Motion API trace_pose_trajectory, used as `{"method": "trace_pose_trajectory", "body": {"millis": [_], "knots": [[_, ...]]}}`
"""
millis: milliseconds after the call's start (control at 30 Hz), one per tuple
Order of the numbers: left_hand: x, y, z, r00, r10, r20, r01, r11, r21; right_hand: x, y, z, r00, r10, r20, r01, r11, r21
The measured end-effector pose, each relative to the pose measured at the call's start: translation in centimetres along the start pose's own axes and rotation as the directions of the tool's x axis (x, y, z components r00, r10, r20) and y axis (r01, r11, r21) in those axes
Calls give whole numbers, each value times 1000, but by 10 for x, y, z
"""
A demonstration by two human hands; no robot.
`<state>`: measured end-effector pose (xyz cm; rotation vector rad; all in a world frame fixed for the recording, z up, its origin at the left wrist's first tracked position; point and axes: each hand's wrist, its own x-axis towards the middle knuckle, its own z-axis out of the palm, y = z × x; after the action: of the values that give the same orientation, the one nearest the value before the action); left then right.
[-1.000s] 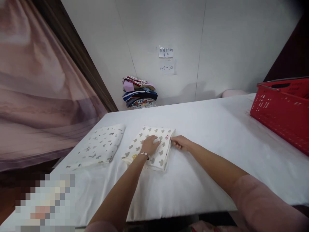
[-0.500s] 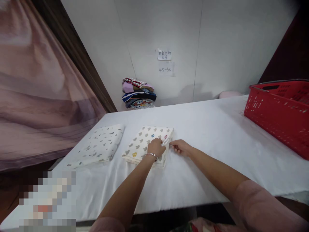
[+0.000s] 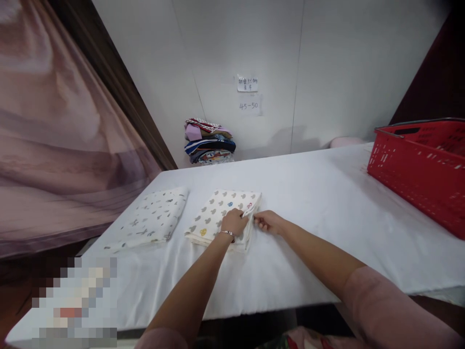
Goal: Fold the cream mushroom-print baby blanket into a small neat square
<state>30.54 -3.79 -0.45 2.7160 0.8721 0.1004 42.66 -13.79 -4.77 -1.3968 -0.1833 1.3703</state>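
Note:
A cream cloth (image 3: pixel 210 211) with grey, blue, yellow and red motifs lies folded in a layered square on the white-covered table. My left hand (image 3: pixel 234 223), with a bracelet at the wrist, rests over its right part and pinches the fabric near the right edge. Beside that edge, my right hand (image 3: pixel 269 222) is closed, thumb and forefinger together at the cloth's side; the bit between them is too small to see clearly. To the left lies a second folded white cloth (image 3: pixel 154 215) with small grey-green prints, touched by neither hand.
A red plastic basket (image 3: pixel 414 179) stands at the table's right end. Beyond the far edge is a stack of folded fabrics (image 3: pixel 209 144) against the wall. Pink drapery (image 3: pixel 69 126) hangs at left. Paper signs (image 3: pixel 249 104) are stuck to the wall. A pixelated patch covers the lower left.
My right hand has shifted slightly left, closer to the cloth's right edge. My left hand stays in nearly the same place on the cloth.

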Motion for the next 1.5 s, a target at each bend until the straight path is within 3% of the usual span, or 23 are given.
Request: {"method": "trace_pose_trajectory", "body": {"millis": [500, 833, 933, 1067, 1233, 1500], "knots": [[-3, -2, 0, 1000, 12, 2, -12, 1000, -5, 6, -2, 1, 999, 8, 35, -7, 1000, -20], [-1, -5, 1, 998, 65, 17, -64, 997, -33, 4, 0, 12, 993, -64, -97, 41, 973, -226], [9, -18, -9, 998, 59, 31, -58, 998, -33, 7, -1, 15, 988, -68, -137, 26, 957, -287], [25, -57, -19, 990, -114, -80, 121, 989, 91, 8, -4, 18, 983, -75, -166, 12, 937, -348], [32, -100, -9, 954, -297, -23, 297, 942, 155, 2, -3, 18, 982, -127, -137, 72, 934, -351], [31, -102, -4, 959, -281, -17, 281, 947, 154, 0, 2, 10, 989, -62, -135, 13, 941, -338]]}}
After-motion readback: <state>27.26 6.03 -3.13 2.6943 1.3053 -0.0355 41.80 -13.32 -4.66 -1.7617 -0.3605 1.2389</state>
